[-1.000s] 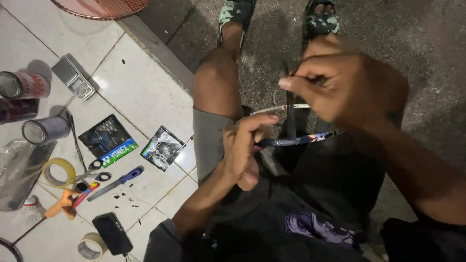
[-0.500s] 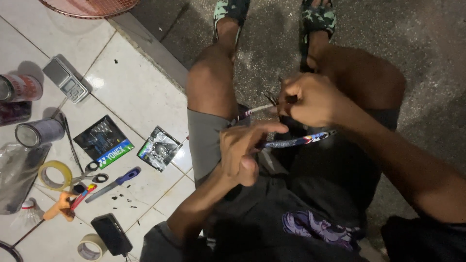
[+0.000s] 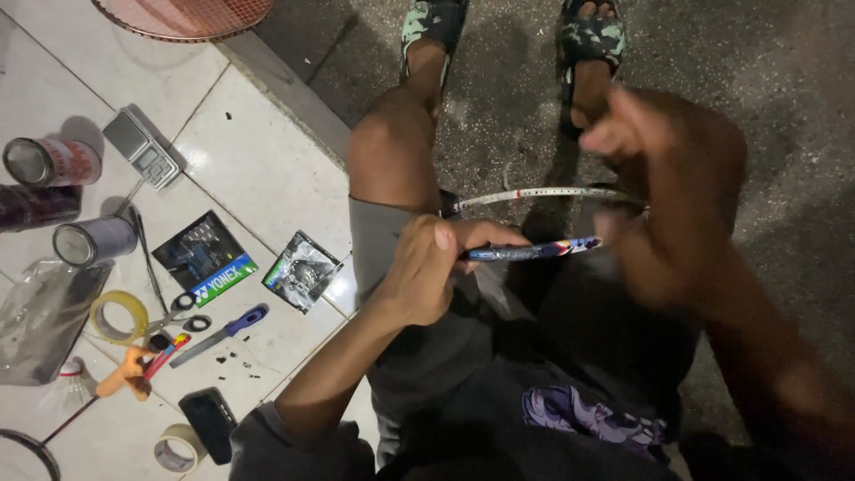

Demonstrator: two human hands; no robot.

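Racket frame [image 3: 534, 250] lies across my lap, and my left hand [image 3: 427, 276] is closed around its blue, patterned part, thumb on top. From this hand the frame runs out to the right, long axis almost level, pointing toward my right hand [image 3: 677, 196]. A second, white part of the frame [image 3: 543, 193] curves just above it, also running left to right. The right hand is blurred; I cannot tell if it is open or closed, or whether it touches the frame. The left hand is clearly the nearer one. Far to the left of the left hand, on the white tiles [image 3: 267, 169], I see scissors [image 3: 174, 312], yellow tape roll [image 3: 118, 315] and a blue-handled tool [image 3: 218, 335].
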